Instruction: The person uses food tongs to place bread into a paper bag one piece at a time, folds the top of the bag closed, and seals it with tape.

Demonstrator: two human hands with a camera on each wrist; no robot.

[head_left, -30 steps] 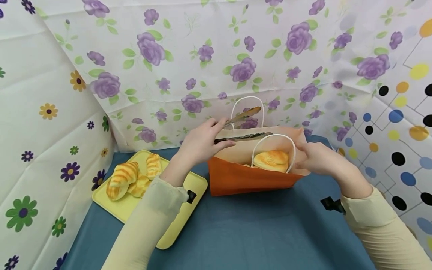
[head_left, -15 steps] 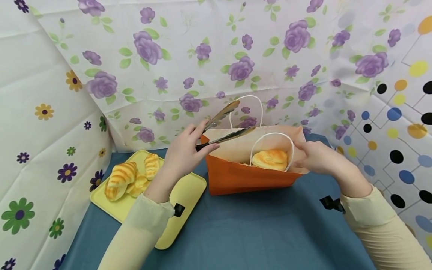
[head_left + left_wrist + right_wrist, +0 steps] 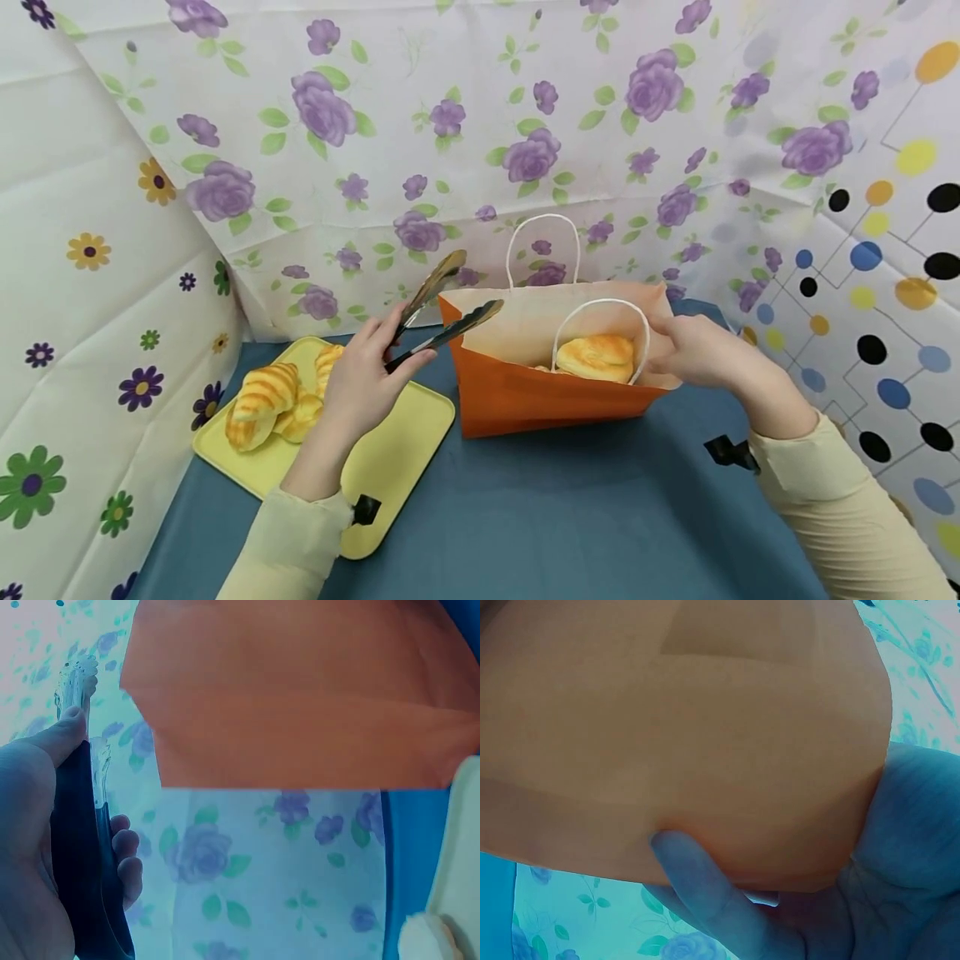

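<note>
My left hand [image 3: 358, 383] holds a pair of tongs [image 3: 459, 323] by its black handles, above the yellow tray [image 3: 397, 446]. The tongs' metal arms are spread, with nothing between them. In the left wrist view the thumb and fingers wrap the dark handles. An orange paper bag [image 3: 555, 408] with white cord handles stands right of the tray, its mouth spread. Inside lies a round golden bread [image 3: 598, 357]; another piece barely shows beside it. My right hand [image 3: 697, 350] grips the bag's right edge, and in the right wrist view a finger [image 3: 705, 881] lies against the paper.
On the tray's left part lie a striped croissant [image 3: 266, 396], a folded pastry [image 3: 302, 417] beside it, and a bread piece [image 3: 327, 367] partly behind my left hand. A blue cloth [image 3: 525, 517] covers the table. Patterned sheets [image 3: 480, 125] enclose the back and sides.
My left hand has moved left and toward me with the tongs, away from the bag to over the tray. The tongs' arms have spread wider. My right hand stays on the bag.
</note>
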